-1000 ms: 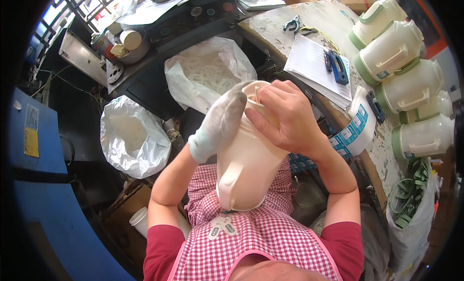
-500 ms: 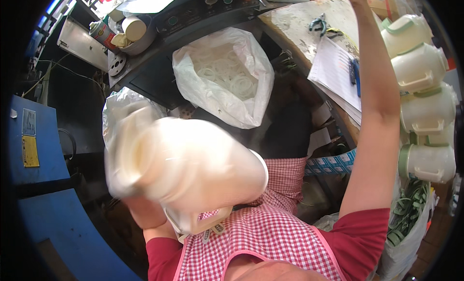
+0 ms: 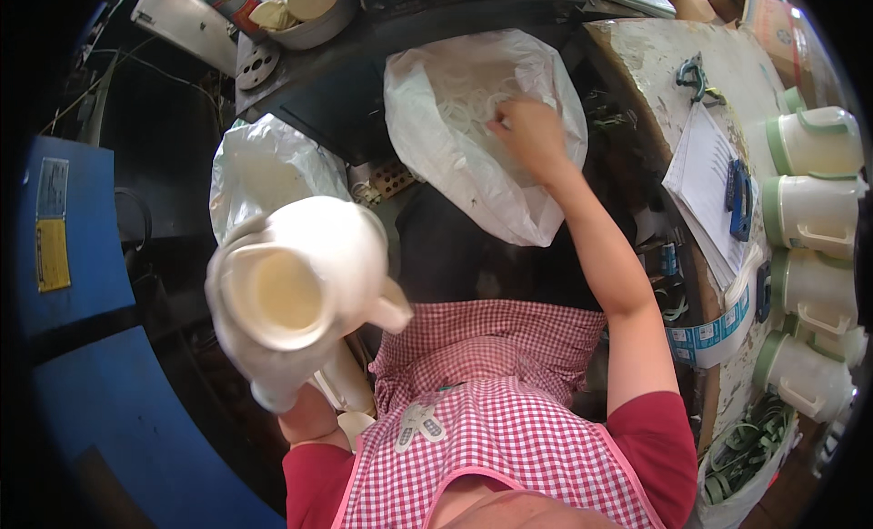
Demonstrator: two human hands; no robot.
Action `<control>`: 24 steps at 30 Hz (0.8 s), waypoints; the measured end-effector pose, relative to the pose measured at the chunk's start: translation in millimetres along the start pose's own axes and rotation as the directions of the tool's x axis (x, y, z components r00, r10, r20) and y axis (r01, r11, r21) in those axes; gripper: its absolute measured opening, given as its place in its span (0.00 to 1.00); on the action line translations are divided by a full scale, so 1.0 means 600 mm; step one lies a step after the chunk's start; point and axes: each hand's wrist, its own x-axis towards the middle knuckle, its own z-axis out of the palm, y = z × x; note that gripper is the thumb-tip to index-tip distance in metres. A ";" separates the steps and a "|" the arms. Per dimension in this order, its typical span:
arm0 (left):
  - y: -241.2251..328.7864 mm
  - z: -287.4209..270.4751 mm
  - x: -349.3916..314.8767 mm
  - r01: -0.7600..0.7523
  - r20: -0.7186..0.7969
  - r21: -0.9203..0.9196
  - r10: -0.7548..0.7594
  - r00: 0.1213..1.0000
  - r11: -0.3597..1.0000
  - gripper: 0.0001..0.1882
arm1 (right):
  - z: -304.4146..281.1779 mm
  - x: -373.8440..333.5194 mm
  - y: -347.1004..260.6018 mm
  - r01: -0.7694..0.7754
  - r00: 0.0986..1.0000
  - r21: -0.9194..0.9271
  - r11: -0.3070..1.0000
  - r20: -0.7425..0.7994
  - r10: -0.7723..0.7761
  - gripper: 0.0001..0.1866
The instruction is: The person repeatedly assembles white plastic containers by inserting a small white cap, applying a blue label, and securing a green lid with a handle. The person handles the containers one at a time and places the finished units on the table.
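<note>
My left hand, in a pale glove, grips a cream plastic jug from its left side. The jug is tilted so that its round mouth faces me, and its handle points right. Up ahead, a white plastic bag stands with its top spread wide and holds many translucent white rings. My bare right hand reaches over the bag's right rim, its fingers curled together at the rings. Whatever lies between those fingertips is hidden.
Several cream jugs with green rims are stacked at the right edge. A worn bench carries papers, blue clips and pliers. Another plastic bag sits left, beside blue cabinets. Green strips fill a bag lower right.
My right hand has come from the far right bench down into the bag of rings. The jug in my left hand has turned its mouth toward me. The view has shifted left.
</note>
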 end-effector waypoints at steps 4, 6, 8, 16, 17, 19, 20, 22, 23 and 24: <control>0.018 0.061 -0.014 -0.110 0.065 -0.102 0.117 0.991 0.989 0.48 | -0.149 -0.142 -0.031 -0.222 0.975 0.503 0.835 0.110 0.192 0.14; 0.037 0.071 -0.010 -0.223 0.102 0.003 0.222 0.970 0.975 0.47 | -0.172 -0.223 -0.017 -0.281 0.958 0.625 0.728 0.224 0.177 0.14; 0.075 0.079 -0.005 -0.253 0.160 0.041 0.244 0.957 0.967 0.46 | -0.178 -0.287 0.000 -0.298 0.944 0.651 0.698 0.311 0.114 0.13; 0.098 0.100 -0.040 -0.431 0.167 -0.020 0.428 0.888 0.902 0.48 | -0.260 -0.378 -0.083 0.021 0.984 0.011 1.000 -0.179 -0.019 0.09; 0.100 0.099 -0.042 -0.443 0.176 -0.009 0.438 0.882 0.896 0.48 | -0.271 -0.379 -0.109 0.116 0.965 0.247 0.962 -0.256 -0.051 0.13; 0.105 0.100 -0.045 -0.453 0.190 -0.022 0.449 0.873 0.891 0.45 | -0.283 -0.381 -0.168 0.225 0.967 0.792 0.568 -0.255 -0.027 0.20; 0.106 0.101 -0.051 -0.440 0.190 -0.034 0.438 0.879 0.897 0.44 | -0.289 -0.380 -0.202 0.168 0.986 0.970 0.173 -0.164 -0.040 0.23; 0.106 0.102 -0.060 -0.443 0.201 -0.031 0.439 0.875 0.896 0.43 | -0.311 -0.376 -0.242 -0.051 0.994 0.973 0.227 0.073 -0.086 0.27; 0.111 0.104 -0.062 -0.455 0.203 -0.030 0.451 0.869 0.890 0.43 | -0.293 -0.371 -0.240 0.145 0.982 0.888 0.436 -0.075 -0.173 0.26; 0.116 0.104 -0.063 -0.468 0.204 -0.029 0.464 0.862 0.883 0.42 | -0.275 -0.363 -0.240 0.336 0.940 0.726 0.600 -0.222 -0.257 0.26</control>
